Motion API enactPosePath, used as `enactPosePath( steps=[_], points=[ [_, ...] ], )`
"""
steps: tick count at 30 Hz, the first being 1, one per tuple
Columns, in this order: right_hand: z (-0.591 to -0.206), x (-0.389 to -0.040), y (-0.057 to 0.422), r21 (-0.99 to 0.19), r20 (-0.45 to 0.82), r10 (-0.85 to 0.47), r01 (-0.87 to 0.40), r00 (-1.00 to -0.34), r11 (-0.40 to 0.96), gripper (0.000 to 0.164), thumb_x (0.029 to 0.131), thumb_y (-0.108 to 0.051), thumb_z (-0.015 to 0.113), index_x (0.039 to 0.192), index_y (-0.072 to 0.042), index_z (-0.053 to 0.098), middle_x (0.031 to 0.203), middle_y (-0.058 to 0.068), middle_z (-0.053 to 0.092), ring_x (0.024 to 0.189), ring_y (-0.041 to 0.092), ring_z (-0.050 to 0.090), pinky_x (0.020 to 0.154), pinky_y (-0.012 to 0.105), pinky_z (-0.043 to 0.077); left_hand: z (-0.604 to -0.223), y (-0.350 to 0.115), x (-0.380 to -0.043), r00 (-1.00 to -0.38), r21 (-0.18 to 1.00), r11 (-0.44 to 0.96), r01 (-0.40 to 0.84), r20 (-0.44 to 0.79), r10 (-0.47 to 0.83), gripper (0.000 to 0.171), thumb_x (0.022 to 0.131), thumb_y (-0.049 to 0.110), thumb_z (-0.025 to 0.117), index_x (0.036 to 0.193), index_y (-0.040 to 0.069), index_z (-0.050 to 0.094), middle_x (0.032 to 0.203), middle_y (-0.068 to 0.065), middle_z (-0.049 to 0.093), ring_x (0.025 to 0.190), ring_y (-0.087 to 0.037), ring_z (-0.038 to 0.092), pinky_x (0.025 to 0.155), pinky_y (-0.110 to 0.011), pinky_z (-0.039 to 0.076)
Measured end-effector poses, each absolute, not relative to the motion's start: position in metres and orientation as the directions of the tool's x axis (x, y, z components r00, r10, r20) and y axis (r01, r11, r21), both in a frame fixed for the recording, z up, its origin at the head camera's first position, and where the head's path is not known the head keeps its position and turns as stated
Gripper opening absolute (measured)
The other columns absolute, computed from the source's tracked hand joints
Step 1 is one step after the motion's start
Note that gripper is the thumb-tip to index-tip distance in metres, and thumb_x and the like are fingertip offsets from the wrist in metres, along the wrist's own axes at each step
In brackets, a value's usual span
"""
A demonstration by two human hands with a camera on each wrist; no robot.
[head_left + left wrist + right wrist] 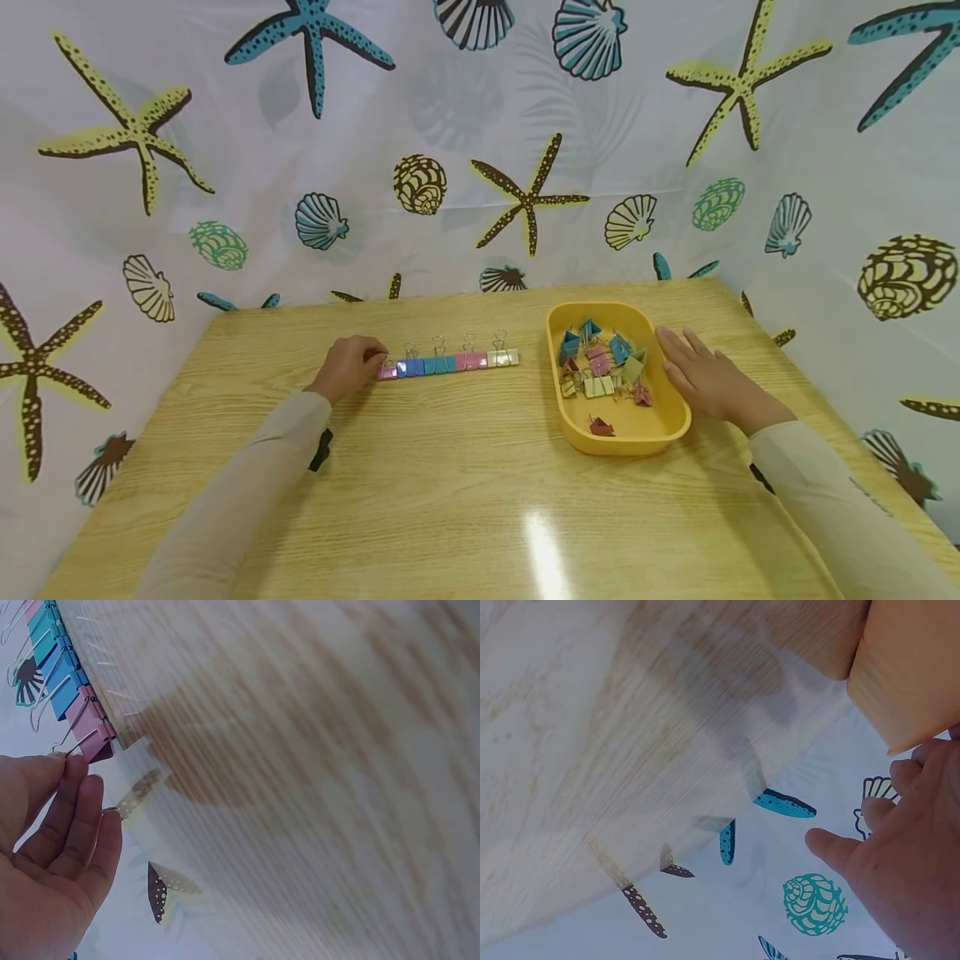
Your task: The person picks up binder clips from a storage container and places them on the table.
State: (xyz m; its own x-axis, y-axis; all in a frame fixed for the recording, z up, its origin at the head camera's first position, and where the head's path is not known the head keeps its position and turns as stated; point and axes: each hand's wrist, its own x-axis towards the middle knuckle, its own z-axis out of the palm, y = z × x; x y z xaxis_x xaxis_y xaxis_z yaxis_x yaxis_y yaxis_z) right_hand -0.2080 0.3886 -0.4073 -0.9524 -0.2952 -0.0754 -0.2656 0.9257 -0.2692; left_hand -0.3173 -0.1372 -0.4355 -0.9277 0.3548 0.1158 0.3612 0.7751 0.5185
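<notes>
My left hand is at the left end of a row of binder clips. Its thumb and fingertips pinch a wire handle of the purple-pink binder clip; the left wrist view shows this clip beside the blue one. Rightward along the row come a blue clip, a teal clip, a pink clip and a pale yellow clip, handles pointing to the back. With fingers extended, my right hand lies against the right side of the yellow bin.
Loose binder clips in blue, green, yellow, pink and red lie in the bin, among them a red clip near its front. A wooden table bears everything. Behind it and at the sides hangs a white cloth printed with shells and starfish.
</notes>
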Motion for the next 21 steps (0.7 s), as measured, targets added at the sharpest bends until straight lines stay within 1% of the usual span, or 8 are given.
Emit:
enactPosePath(
  steps=[7, 11, 17, 21],
  points=[
    [-0.4093, -0.2083, 0.3878, -0.234, -0.085, -0.271, -0.245, -0.959, 0.941, 0.059, 0.106, -0.037, 0.023, 0.154, -0.006, 0.006, 0.159, 0.019, 0.008, 0.144, 0.044, -0.001, 0.104, 0.073, 0.003, -0.4375, -0.1383, -0.318, -0.929, 0.516, 0.778, 0.358, 0.11, 0.354, 0.017, 0.096, 0.011, 0.058, 0.103, 0.001, 0.07, 0.088, -0.008, 0.068, 0.076, -0.019, 0.061, 0.071, -0.038, 0.051],
    [-0.4091, -0.2092, 0.3876, -0.236, -0.08, -0.28, -0.255, -0.957, 0.938, 0.06, 0.106, -0.036, 0.023, 0.154, -0.003, 0.008, 0.158, 0.021, 0.009, 0.144, 0.044, 0.0, 0.107, 0.07, 0.003, -0.4377, -0.1392, -0.3178, -0.929, 0.516, 0.778, 0.359, 0.116, 0.352, 0.017, 0.097, 0.012, 0.058, 0.103, 0.001, 0.07, 0.088, -0.008, 0.069, 0.076, -0.02, 0.061, 0.071, -0.039, 0.051],
    [-0.4086, -0.2094, 0.3882, -0.25, -0.071, -0.303, -0.277, -0.95, 0.928, 0.061, 0.106, -0.034, 0.026, 0.152, 0.002, 0.01, 0.157, 0.025, 0.009, 0.143, 0.045, 0.003, 0.11, 0.064, 0.006, -0.4377, -0.1406, -0.317, -0.939, 0.522, 0.785, 0.334, 0.109, 0.327, 0.02, 0.098, 0.014, 0.056, 0.104, 0.001, 0.07, 0.09, -0.009, 0.069, 0.079, -0.02, 0.062, 0.072, -0.039, 0.052],
    [-0.4066, -0.2091, 0.3892, -0.255, -0.075, -0.307, -0.279, -0.949, 0.926, 0.061, 0.106, -0.034, 0.026, 0.152, 0.003, 0.01, 0.157, 0.026, 0.008, 0.143, 0.045, 0.003, 0.111, 0.062, 0.005, -0.4345, -0.1402, -0.317, -0.938, 0.505, 0.792, 0.343, 0.136, 0.319, 0.023, 0.098, 0.013, 0.055, 0.106, -0.001, 0.07, 0.094, -0.013, 0.07, 0.081, -0.023, 0.063, 0.075, -0.042, 0.053]
  ],
)
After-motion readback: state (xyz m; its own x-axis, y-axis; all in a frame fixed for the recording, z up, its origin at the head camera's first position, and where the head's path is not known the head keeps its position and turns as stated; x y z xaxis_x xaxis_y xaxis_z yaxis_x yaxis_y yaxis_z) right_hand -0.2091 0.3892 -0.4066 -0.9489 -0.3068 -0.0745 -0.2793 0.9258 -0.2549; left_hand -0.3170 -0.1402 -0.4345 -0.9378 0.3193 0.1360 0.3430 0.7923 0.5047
